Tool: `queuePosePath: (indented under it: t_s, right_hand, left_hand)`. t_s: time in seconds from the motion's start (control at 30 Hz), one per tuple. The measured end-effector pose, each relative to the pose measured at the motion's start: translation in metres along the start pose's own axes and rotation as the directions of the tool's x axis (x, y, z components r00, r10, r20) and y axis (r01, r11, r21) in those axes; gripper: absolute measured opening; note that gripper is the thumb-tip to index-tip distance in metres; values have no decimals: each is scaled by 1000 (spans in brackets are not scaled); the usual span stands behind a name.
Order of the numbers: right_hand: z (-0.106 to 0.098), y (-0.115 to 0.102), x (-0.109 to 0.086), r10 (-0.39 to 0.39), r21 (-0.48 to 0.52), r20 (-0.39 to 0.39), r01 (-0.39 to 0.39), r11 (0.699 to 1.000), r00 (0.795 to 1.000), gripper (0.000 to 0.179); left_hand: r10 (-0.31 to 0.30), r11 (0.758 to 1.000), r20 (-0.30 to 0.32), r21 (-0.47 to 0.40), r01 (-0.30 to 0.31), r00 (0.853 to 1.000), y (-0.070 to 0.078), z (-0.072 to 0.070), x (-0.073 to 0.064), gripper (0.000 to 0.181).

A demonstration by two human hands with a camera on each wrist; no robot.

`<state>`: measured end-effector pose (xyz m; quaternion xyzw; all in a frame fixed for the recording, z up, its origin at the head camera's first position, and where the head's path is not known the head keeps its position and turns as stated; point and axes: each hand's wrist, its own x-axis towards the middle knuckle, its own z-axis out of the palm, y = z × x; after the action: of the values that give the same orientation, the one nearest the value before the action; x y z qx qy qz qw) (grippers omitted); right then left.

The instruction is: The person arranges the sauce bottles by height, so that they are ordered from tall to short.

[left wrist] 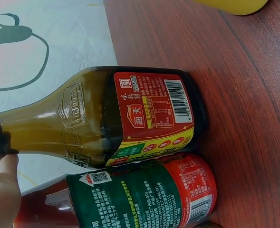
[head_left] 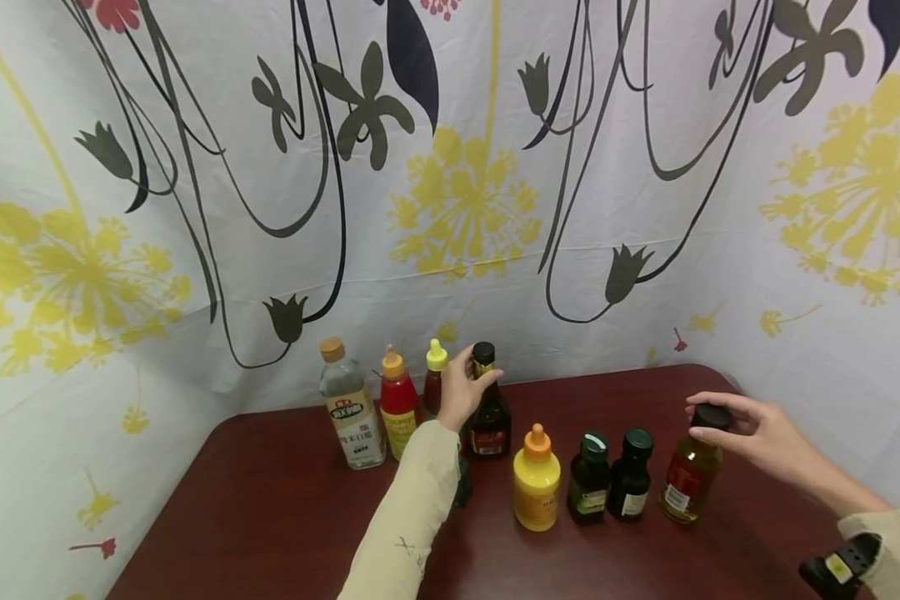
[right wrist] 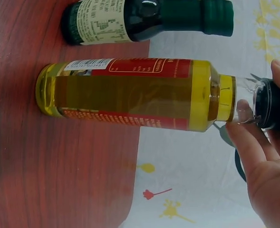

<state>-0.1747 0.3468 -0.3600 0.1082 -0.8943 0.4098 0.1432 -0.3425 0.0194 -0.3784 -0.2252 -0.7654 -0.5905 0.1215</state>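
Note:
At the back of the table my left hand (head_left: 462, 393) grips a dark soy sauce bottle (head_left: 491, 427) by its neck, just under the black cap. In the left wrist view the soy sauce bottle (left wrist: 97, 118) stands on the table, touching or almost touching a sauce bottle with a green and red label (left wrist: 125, 194). My right hand (head_left: 768, 442), at the right end of the front row, holds an oil bottle (head_left: 690, 479) by its black cap and neck. Yellow oil and a red label show on the oil bottle (right wrist: 130, 95) in the right wrist view.
Left of the soy sauce stand a clear vinegar bottle (head_left: 356, 425) and a red squeeze bottle (head_left: 398, 408). A yellow squeeze bottle (head_left: 537, 487) and two dark green-capped bottles, one short (head_left: 589, 483) and one narrow-necked (head_left: 630, 479), line the front. Patterned cloth (head_left: 450, 208) hangs behind the table.

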Motion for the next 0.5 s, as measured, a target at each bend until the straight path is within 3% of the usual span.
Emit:
queuePosePath:
  t_s: [0.23,0.43,0.5]
  right_hand:
    - [-5,-9,4,92,-10,-9,-92,996,996,38]
    - [-10,-17,12,58,-35,-68,-60,998,996,37]
    - [-11,-20,14,39,-31,-85,-42,999,996,37]
  left_hand:
    - [-18,1000,7,9,18,1000,2,-1,-1,48]
    - [-14,1000,11,2,14,1000,0,-1,-1,49]
    - [-15,1000,14,-17,15,1000,10,-3,-5,48]
